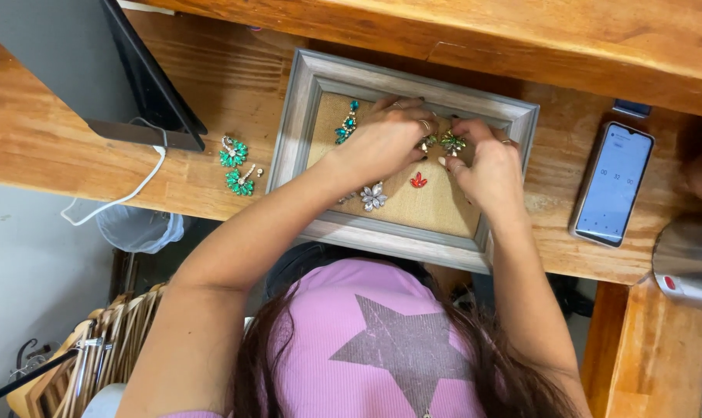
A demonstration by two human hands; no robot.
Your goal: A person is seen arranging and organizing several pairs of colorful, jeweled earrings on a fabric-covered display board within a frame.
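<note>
Both hands, left hand (pixel 386 139) and right hand (pixel 486 166), pinch green brooch (pixel 451 142) on framed board (pixel 413 85).

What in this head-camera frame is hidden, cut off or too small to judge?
- Green flower jewel: how it is pinched, fingers cover it.
- Left hand: hides the frame's upper middle.
- Phone screen: too small to read.
- Metal object: cut off by right edge.

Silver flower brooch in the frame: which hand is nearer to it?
Left. The left hand is just above the silver flower brooch, with its wrist beside it. The right hand is farther off, across the red brooch.
</note>
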